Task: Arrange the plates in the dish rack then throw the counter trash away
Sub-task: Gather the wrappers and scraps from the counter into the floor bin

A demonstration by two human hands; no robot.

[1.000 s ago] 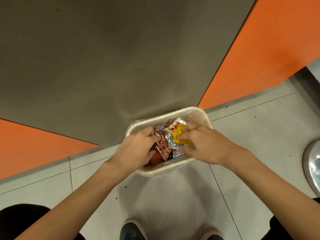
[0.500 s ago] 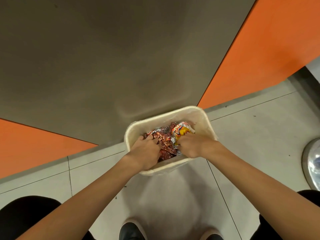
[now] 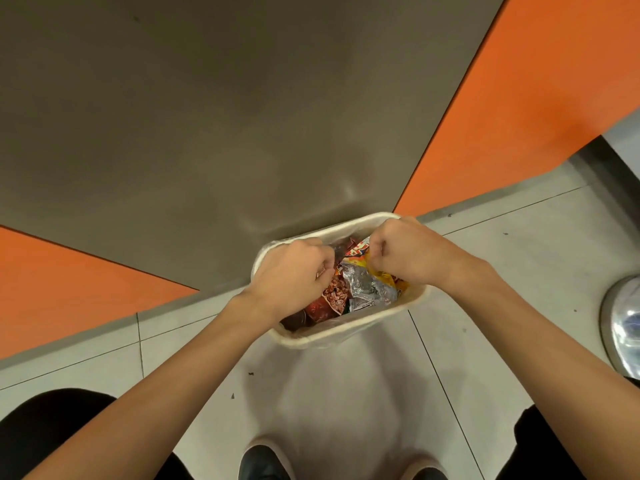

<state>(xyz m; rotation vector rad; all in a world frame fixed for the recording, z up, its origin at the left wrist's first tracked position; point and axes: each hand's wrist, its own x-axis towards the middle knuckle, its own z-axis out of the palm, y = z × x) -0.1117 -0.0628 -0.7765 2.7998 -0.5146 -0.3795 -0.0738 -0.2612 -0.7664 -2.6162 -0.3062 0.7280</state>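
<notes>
One bin on the floor, wrappers heaped inside near its rim; left hand and right hand both curled tight on them. Person should shove pile below rim, release slowly, foil likely springs back

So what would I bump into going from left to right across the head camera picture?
First the left hand → snack wrappers in the bin → right hand → shiny metal thing at the right edge.
</notes>
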